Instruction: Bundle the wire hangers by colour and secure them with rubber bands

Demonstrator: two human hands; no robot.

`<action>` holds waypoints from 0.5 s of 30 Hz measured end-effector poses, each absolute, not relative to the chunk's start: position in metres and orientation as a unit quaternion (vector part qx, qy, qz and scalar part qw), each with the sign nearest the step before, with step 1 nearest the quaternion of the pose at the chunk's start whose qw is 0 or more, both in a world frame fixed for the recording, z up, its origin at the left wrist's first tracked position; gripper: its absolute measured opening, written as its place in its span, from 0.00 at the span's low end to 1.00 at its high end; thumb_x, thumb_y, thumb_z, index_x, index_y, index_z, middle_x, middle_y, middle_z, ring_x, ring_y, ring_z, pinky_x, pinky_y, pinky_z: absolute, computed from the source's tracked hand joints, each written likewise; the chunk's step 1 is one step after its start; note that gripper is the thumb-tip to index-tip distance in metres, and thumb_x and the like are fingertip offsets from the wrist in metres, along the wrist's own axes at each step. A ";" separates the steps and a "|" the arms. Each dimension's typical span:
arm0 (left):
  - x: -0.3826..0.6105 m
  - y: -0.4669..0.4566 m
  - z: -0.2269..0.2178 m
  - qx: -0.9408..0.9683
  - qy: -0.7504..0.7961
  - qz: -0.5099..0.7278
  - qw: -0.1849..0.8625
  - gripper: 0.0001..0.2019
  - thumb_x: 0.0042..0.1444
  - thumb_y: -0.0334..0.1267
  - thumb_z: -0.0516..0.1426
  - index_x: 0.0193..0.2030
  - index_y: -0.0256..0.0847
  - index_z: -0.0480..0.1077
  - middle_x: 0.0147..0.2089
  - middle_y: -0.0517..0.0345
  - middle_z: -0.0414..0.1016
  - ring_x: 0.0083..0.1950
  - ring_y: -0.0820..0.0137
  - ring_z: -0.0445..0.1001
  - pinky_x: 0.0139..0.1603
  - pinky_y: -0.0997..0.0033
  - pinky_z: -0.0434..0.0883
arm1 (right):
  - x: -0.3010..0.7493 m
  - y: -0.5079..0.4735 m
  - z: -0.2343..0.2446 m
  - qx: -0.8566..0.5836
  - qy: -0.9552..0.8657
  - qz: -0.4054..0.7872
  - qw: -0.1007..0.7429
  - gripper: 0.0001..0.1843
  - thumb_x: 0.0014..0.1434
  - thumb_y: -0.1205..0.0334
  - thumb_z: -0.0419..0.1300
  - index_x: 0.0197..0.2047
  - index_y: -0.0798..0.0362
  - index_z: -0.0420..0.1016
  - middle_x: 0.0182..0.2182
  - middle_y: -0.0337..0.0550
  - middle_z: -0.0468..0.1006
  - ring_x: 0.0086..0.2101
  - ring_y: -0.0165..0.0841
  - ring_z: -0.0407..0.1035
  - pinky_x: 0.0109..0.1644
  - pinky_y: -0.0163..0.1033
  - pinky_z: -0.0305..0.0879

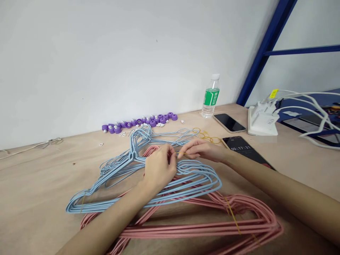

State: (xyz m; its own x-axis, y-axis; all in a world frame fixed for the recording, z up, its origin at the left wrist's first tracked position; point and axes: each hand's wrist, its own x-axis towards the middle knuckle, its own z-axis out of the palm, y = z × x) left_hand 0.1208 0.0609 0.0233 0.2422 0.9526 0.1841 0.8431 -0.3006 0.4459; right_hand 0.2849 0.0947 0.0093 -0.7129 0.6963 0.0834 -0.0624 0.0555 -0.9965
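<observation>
A stack of blue wire hangers [204, 174] lies on top of several pink wire hangers [196, 232]. My left hand [159, 165] is closed over the middle of the blue stack, its thumb and forefinger pinched together. Just to its right, my right hand [203, 150] pinches a thin yellow rubber band [182, 153], which runs taut toward the left fingertips. Another yellow band [84, 202] circles the left end of the blue stack. Around the right end of the pink stack goes a further band [232, 214]. Fingers hide where the stretched band meets the wires.
Loose rubber bands [204, 135] lie beyond my right hand. Two phones [230, 122], a water bottle [210, 99] and a white power strip [261, 120] with cables stand at the right. Purple caps [153, 123] line the wall; a thin cable [34, 146] is at left.
</observation>
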 end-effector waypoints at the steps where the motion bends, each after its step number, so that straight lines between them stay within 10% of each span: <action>1: 0.121 0.061 0.024 0.779 0.578 0.207 0.128 0.05 0.53 0.31 0.50 0.28 0.41 0.64 0.28 0.61 0.72 0.32 0.68 0.71 0.29 0.72 0.59 | 0.284 0.096 0.009 -0.263 -0.690 0.611 0.287 0.11 0.46 0.62 0.55 0.27 0.56 0.77 0.11 0.29 0.51 0.16 0.22 0.43 0.20 0.32 0.41; 6: 0.121 0.060 0.027 0.790 0.576 0.170 0.125 0.07 0.55 0.34 0.48 0.31 0.41 0.66 0.30 0.59 0.74 0.34 0.66 0.72 0.30 0.71 0.59 | 0.288 0.102 0.007 -0.324 -0.783 0.474 0.239 0.14 0.48 0.56 0.56 0.32 0.53 0.80 0.25 0.38 0.77 0.24 0.26 0.63 0.26 0.31 0.57; 11: 0.114 0.058 0.033 0.837 0.517 0.110 0.142 0.20 0.59 0.50 0.41 0.35 0.42 0.68 0.28 0.58 0.74 0.33 0.62 0.72 0.32 0.68 0.60 | 0.317 0.095 0.020 -0.370 -0.786 0.463 0.175 0.32 0.49 0.41 0.54 0.48 0.56 0.72 0.39 0.47 0.77 0.24 0.26 0.65 0.23 0.32 0.59; 15: 0.109 0.059 0.036 0.885 0.418 0.090 0.182 0.29 0.45 0.65 0.49 0.42 0.43 0.66 0.40 0.55 0.73 0.40 0.59 0.69 0.38 0.63 0.62 | 0.323 0.061 0.034 -0.327 -0.753 0.540 0.183 0.40 0.47 0.41 0.57 0.58 0.54 0.61 0.49 0.48 0.71 0.45 0.37 0.67 0.44 0.40 0.66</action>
State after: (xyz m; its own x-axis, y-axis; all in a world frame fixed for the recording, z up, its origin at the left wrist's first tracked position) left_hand 0.1088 0.0588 0.0359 0.6342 0.7732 0.0068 0.7080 -0.5842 0.3969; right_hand 0.3227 0.0613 0.0340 -0.7187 0.6909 -0.0783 0.2956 0.2017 -0.9338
